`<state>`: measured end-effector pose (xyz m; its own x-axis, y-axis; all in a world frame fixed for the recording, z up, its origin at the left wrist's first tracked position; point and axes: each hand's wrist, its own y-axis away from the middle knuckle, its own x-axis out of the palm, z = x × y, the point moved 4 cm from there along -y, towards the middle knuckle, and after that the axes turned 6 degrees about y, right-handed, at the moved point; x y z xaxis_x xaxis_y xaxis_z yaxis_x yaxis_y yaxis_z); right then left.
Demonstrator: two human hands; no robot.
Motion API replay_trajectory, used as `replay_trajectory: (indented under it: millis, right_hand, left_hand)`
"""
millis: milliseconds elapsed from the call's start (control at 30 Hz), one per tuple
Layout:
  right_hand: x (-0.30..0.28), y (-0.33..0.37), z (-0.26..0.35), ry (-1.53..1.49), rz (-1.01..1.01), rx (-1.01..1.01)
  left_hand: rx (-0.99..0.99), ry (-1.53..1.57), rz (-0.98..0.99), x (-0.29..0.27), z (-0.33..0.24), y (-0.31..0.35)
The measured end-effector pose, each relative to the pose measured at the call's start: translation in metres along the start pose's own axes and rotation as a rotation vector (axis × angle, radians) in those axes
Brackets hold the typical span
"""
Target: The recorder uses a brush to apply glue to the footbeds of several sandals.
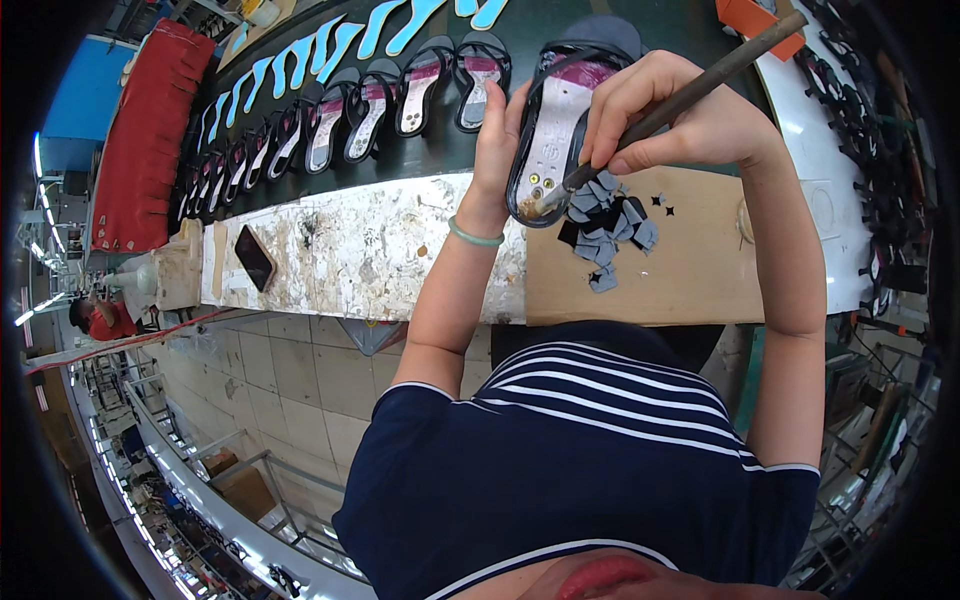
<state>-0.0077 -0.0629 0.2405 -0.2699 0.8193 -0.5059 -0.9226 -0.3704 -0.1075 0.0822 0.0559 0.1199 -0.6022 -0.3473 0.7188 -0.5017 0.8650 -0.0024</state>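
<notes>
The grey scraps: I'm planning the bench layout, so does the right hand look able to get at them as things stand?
Probably yes: the scraps lie mostly uncovered near the right hand, though its grip on the stick would likely have to loosen first.

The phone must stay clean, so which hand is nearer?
Left. The left hand, at the sandal, is to the phone's right; the right hand is farther right.

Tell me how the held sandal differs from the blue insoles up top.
The held sandal has black straps; the blue insoles show none. The sandal's top shows white and purple; the insoles look light blue. The left hand holds the sandal; the insoles lie on the dark table. Both are foot-shaped.
</notes>
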Motion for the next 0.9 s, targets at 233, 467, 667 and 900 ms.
replay_trajectory:
  millis: [233,467,667,900]
  right_hand:
    - [-0.004,-0.012,0.007,0.007,0.118,-0.014]
    - [-0.008,-0.019,0.01,-0.007,0.189,0.059]
    - [-0.01,-0.022,0.01,0.02,0.229,0.062]
    - [-0.009,-0.022,0.01,-0.043,0.246,0.171]
  left_hand:
    - [-0.175,0.002,0.037,0.006,0.004,-0.001]
    - [-0.26,-0.037,0.067,0.008,0.008,-0.004]
    - [-0.212,-0.206,0.175,0.01,0.007,-0.007]
    - [-0.241,-0.227,0.2,0.006,0.009,-0.005]
